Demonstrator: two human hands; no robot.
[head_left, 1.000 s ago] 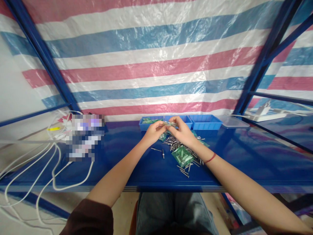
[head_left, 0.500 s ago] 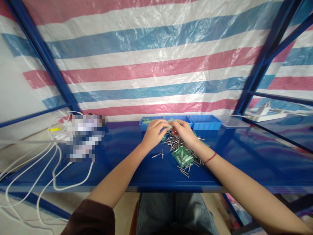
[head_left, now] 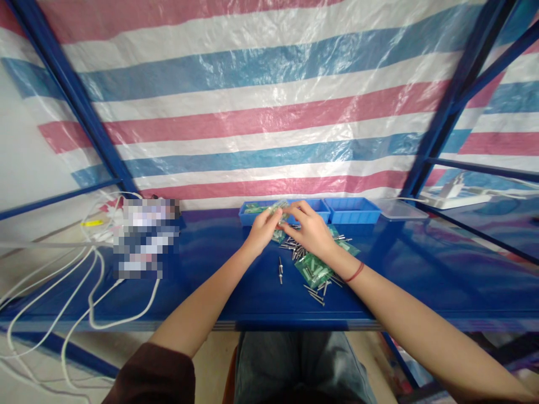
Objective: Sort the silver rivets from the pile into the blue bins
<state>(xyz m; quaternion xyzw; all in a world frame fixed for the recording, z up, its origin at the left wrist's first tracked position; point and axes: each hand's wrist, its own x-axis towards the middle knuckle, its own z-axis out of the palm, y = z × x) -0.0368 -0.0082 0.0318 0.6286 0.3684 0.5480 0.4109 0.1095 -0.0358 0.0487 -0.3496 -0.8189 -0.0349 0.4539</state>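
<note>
My left hand (head_left: 261,230) is closed on a small clear plastic bag (head_left: 278,207) that sticks up above its thumb, in front of the blue bins. From the right, my right hand (head_left: 309,227) reaches to the same bag with bent fingers, its fingertips at the bag's edge. What sits inside the bag is too small to make out. Below my right hand lies a pile of metal blind rivets (head_left: 298,250), partly hidden by it. A filled green plastic bag (head_left: 314,269) rests on the near side of the pile. Two rivets (head_left: 281,270) lie apart, nearly in line.
A blue bin (head_left: 252,212) with green bags stands at the back, beside a middle bin (head_left: 323,212) and a right bin (head_left: 354,212). A clear lid (head_left: 398,210) lies farther right. White cables (head_left: 96,280) and a blurred-out item (head_left: 145,238) occupy the left of the blue table (head_left: 202,241).
The bag has come up into clearer view in my left hand. My right hand's fingers have spread somewhat. The loose rivet that lay sideways now lies in line below the other one.
</note>
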